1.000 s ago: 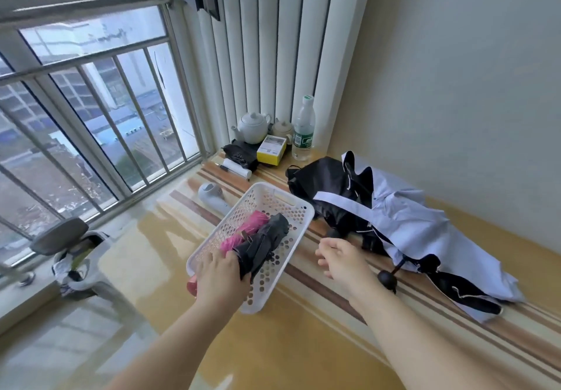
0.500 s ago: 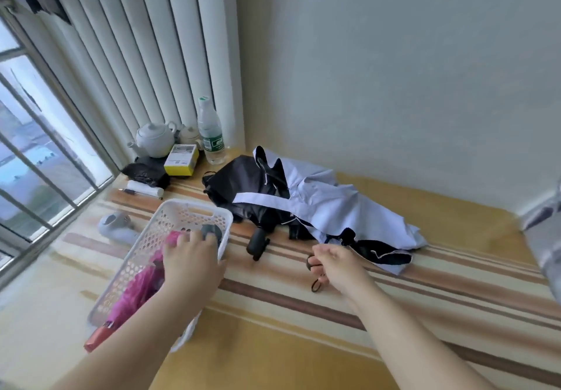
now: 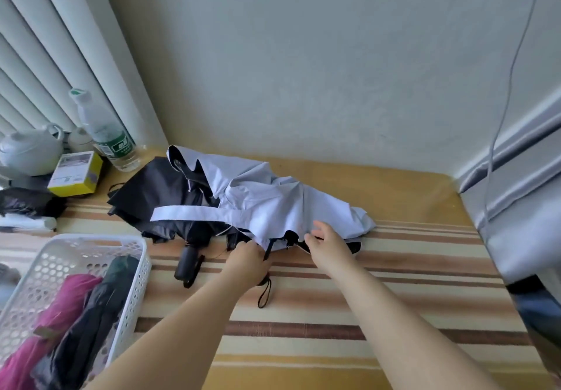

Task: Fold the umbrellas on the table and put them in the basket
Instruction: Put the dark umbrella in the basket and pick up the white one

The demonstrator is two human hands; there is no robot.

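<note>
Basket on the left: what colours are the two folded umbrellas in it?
One magenta pink umbrella and one dark, near-black umbrella, in the white basket; head view.

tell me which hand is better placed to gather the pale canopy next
Right. The right hand already lies open on the pale umbrella fabric, while the left hand is closed around its handle end.

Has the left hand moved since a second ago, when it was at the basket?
Yes. The left hand has left the white basket and crossed rightward to the pale umbrella, where it now grips near the handle.
</note>
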